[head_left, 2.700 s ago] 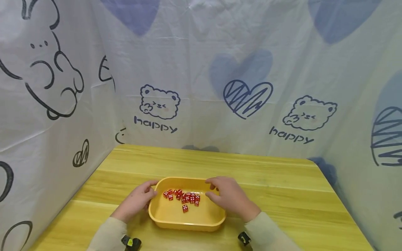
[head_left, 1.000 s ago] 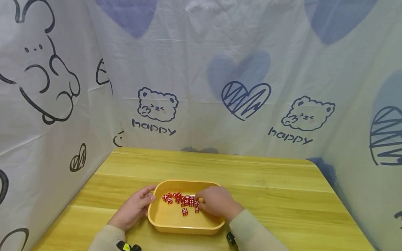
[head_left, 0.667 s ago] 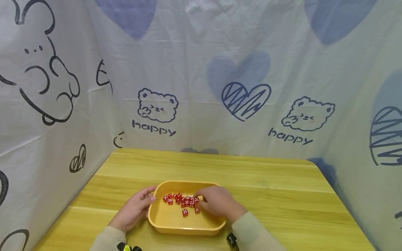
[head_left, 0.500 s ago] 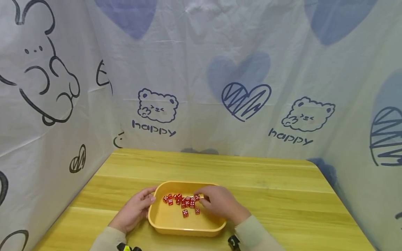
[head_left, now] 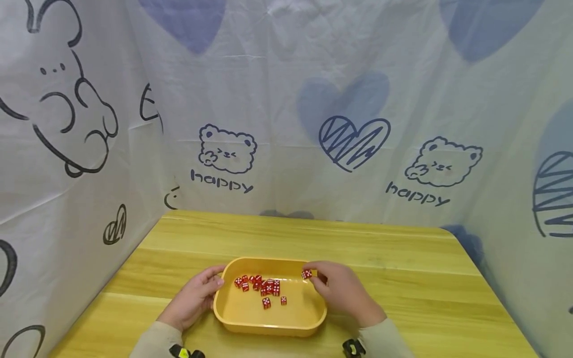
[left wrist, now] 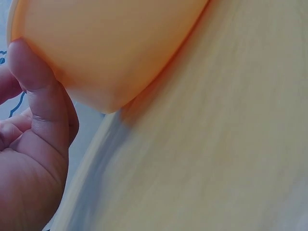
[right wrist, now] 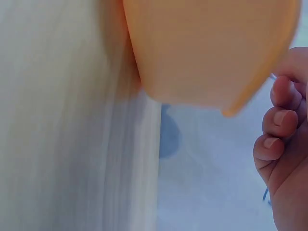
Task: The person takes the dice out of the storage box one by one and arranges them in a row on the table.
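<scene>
Between the thumb and index finger of my right hand (head_left: pixel 346 288) is a red die (head_left: pixel 306 274) with white dots, held above the right end of a yellow plastic tray (head_left: pixel 270 329). My left hand (head_left: pixel 193 297) holds the tray's left side, its thumb at the rim and its fingers along the outside. Inside the tray, several more red dice (head_left: pixel 269 287) lie clustered toward the middle and left. One loose die (head_left: pixel 266 303) and a smaller-looking die (head_left: pixel 284 300) sit in front of the cluster. The right wrist view shows that hand's curled fingers (right wrist: pixel 274 122) beside the tray wall; the die is hidden there.
The tray stands on a yellow wood-grain table (head_left: pixel 403 278) near its front edge. A pale curtain (head_left: pixel 286 99) with blue hearts and bear drawings hangs behind the table and on both sides. Black wrist devices (head_left: pixel 353 348) show below both sleeves.
My right hand reached into the tray, pinched a die at the right of the cluster and lifted it up and rightward. Another die came to lie apart in front. My left hand stays at the tray.
</scene>
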`<state>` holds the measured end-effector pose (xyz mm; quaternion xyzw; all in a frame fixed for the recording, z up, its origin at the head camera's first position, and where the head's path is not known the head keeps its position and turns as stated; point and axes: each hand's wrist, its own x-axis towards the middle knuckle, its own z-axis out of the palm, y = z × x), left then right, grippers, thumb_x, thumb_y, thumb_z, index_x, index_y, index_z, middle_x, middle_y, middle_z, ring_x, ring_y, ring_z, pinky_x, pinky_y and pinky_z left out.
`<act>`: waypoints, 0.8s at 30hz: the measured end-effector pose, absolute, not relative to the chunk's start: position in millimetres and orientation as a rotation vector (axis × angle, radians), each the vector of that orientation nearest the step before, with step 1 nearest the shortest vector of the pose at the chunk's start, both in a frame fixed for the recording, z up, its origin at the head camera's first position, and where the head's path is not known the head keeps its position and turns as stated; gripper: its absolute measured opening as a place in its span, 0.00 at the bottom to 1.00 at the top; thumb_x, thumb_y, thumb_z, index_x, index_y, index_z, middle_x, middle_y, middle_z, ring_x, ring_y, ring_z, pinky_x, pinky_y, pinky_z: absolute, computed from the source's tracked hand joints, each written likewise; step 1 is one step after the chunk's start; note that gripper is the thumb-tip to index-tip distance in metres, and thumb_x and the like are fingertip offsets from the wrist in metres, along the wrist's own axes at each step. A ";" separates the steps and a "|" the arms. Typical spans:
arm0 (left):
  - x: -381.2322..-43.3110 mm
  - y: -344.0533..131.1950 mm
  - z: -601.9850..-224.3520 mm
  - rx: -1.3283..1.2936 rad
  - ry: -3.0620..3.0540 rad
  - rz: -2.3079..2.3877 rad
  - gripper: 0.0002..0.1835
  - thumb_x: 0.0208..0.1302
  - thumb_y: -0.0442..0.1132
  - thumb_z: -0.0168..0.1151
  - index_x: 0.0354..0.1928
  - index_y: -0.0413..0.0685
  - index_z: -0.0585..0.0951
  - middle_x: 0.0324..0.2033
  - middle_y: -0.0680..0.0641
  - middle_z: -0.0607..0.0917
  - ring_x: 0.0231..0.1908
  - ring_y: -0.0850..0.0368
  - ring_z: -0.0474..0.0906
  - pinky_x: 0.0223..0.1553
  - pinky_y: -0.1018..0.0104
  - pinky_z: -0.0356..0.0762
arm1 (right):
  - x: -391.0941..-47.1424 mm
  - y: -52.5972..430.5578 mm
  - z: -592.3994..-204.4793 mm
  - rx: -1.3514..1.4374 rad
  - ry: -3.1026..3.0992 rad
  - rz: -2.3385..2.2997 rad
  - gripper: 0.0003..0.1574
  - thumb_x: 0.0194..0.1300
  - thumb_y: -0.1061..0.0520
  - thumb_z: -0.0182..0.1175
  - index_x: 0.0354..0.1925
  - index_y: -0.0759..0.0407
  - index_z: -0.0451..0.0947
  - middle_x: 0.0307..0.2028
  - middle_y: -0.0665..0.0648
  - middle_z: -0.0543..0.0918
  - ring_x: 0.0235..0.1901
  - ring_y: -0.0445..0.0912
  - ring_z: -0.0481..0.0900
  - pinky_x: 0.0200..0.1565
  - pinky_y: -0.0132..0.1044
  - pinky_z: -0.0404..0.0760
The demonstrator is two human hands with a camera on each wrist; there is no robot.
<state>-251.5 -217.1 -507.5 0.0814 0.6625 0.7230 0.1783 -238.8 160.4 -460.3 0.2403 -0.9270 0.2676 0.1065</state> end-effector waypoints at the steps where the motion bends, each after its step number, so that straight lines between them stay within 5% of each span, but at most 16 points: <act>1: -251.4 -217.2 -507.4 0.230 1.873 2.044 0.31 0.79 0.38 0.52 0.76 0.35 0.56 0.46 0.38 0.75 0.33 0.56 0.77 0.30 0.68 0.81 | -238.6 163.4 -460.0 0.680 -2.725 0.797 0.16 0.68 0.58 0.64 0.53 0.46 0.86 0.23 0.38 0.72 0.21 0.35 0.67 0.24 0.31 0.72; 24: -251.7 -215.4 -507.0 0.228 1.873 2.040 0.31 0.79 0.37 0.52 0.76 0.35 0.56 0.45 0.39 0.75 0.36 0.55 0.77 0.33 0.66 0.82 | -251.5 221.8 -485.2 0.383 -2.955 0.788 0.14 0.68 0.57 0.64 0.51 0.48 0.84 0.19 0.44 0.72 0.19 0.39 0.66 0.23 0.35 0.69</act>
